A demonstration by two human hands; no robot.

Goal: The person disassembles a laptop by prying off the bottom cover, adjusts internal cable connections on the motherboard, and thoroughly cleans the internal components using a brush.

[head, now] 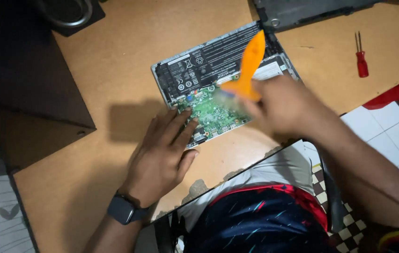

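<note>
An opened laptop base (171, 79) lies on the wooden table, showing a black battery (218, 56) and a green circuit board (211, 112). My left hand (164, 154) rests flat on the table, fingertips on the near left corner of the board. My right hand (284, 107), blurred, grips an orange plastic pry tool (248, 63) by its wide end; the tool's narrow tip points up over the battery. A dark watch (123, 210) is on my left wrist.
A red screwdriver (361, 58) lies at the right of the wooden table (115, 51). A dark laptop cover (302, 11) sits at the far edge. A dark panel (26, 70) covers the left. The table's near edge is chipped (197, 187). White tiled floor (391, 131) shows on the right.
</note>
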